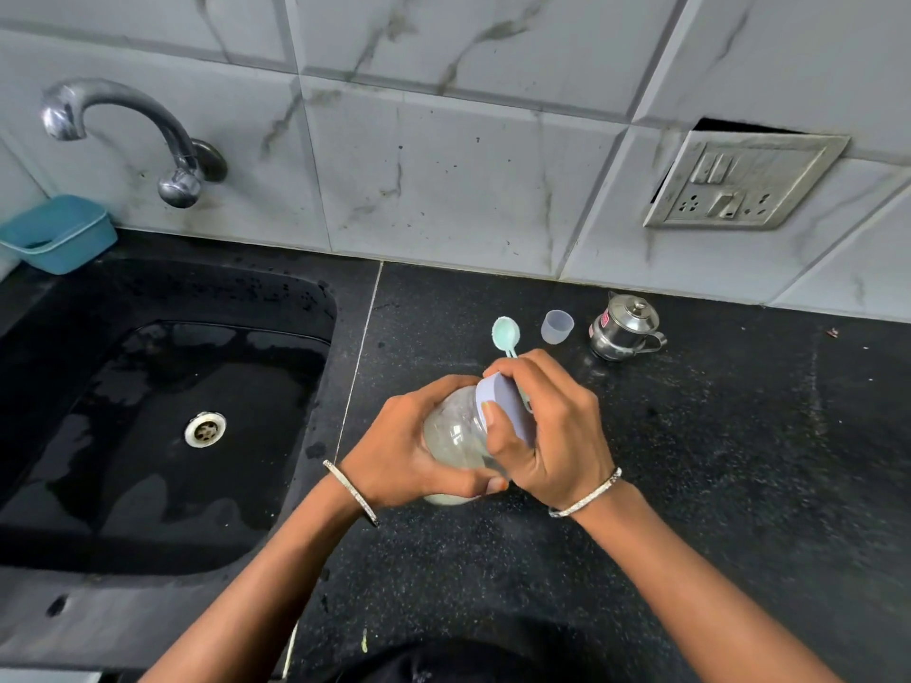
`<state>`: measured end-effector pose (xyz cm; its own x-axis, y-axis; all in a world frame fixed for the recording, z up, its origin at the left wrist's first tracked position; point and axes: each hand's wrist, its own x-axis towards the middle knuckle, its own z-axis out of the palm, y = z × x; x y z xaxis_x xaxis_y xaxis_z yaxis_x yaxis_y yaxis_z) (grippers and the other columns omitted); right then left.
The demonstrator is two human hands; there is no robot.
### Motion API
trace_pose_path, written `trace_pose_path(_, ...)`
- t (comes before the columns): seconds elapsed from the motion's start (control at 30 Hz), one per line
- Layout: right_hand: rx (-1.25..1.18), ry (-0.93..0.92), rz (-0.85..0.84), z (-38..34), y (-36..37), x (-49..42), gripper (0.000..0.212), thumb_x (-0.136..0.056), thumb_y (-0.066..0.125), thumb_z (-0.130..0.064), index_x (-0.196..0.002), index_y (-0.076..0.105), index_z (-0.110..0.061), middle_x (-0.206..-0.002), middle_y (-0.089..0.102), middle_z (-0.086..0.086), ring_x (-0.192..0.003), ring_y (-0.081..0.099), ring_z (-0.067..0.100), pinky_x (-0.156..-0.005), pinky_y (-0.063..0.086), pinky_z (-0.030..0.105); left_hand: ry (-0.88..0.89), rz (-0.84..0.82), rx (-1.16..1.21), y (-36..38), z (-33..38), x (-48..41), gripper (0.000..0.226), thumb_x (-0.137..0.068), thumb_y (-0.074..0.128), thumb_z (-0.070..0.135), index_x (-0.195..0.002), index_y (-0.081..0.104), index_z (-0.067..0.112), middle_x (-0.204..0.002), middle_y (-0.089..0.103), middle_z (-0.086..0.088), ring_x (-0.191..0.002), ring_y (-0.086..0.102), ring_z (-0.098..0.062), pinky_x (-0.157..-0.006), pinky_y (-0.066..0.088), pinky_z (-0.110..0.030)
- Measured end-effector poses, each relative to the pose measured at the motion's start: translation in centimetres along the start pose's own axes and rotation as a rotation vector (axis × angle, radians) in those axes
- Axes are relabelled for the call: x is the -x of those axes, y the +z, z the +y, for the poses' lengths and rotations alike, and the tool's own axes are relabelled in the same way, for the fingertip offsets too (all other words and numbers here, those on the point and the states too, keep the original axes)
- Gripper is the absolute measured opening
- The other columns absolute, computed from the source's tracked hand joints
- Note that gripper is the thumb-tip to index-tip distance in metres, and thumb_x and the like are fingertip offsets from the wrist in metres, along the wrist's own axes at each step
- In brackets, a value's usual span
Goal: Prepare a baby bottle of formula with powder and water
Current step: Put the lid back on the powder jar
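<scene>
Head view: bottle (456, 436) tilted, held in both hands above the counter (690, 485).
Left hand (409, 456) wraps the body; right hand (547, 426) grips the cap (508, 404). Long axis runs lower left to upper right, cap end toward the spoon (506, 335); the cap is probably being screwed on.

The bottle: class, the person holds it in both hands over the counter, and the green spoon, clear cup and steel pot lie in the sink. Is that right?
Not quite. The head view shows the green spoon, clear cup and steel pot on the counter, not in the sink. The bottle is held in the left hand and right hand.
</scene>
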<state>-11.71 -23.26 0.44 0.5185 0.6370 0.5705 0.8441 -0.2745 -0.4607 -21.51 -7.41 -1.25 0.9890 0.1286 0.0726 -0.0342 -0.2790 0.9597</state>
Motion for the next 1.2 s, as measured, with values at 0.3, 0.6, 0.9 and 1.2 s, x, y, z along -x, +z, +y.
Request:
trace_pose_path(0.3, 0.082, 0.290, 0.087, -1.3, 1.5, -0.1, 0.045, -0.097, 0.039, -0.044, -0.091, 0.067, -0.010, -0.081, 0.064, 0.003, -0.066, 0.057, 0.019, -0.061, 0.034, 0.023, 0.090, 0.267, -0.371, 1.7, -0.3, 0.4, 0.086, -0.054, 0.081, 0.058, -0.131, 0.056, 0.030, -0.121, 0.065, 0.019, -0.110, 0.063, -0.004, -0.091, 0.054, -0.033)
trace_pose_path(0.6, -0.054, -0.107, -0.053, 0.6, -0.8, -0.2, 0.055, -0.087, 0.061, -0.050, -0.108, 0.068, 0.000, -0.099, 0.063, 0.009, -0.083, 0.062, 0.021, -0.070, 0.052, 0.033, 0.017, -0.006, -0.067, -0.4, 0.3, -0.2, 0.074, -0.056, 0.092, 0.036, -0.123, 0.063, 0.028, -0.106, 0.073, 0.008, -0.097, 0.070, -0.012, -0.087, 0.058, -0.038)
trace_pose_path(0.9, -0.008, -0.128, -0.011, -0.1, -0.2, -1.2, 0.038, -0.091, 0.055, -0.038, -0.093, 0.066, -0.001, -0.087, 0.059, 0.008, -0.071, 0.056, 0.024, -0.062, 0.050, 0.038, -0.021, -0.002, -0.012, -0.3, 0.8, -0.3, 0.065, -0.054, 0.088, 0.037, -0.113, 0.064, 0.031, -0.090, 0.069, 0.013, -0.081, 0.065, -0.004, -0.073, 0.050, -0.022)
trace_pose_path(1.2, 0.048, -0.032, -0.031, 0.5, 1.1, -2.3, 0.037, -0.092, 0.054, -0.041, -0.093, 0.066, -0.005, -0.090, 0.062, 0.005, -0.073, 0.058, 0.020, -0.063, 0.051, 0.034, -0.034, 0.029, -0.077, -1.1, 0.0, -1.5, 0.077, -0.054, 0.087, 0.039, -0.126, 0.061, 0.032, -0.103, 0.072, 0.011, -0.096, 0.070, -0.007, -0.081, 0.055, -0.024)
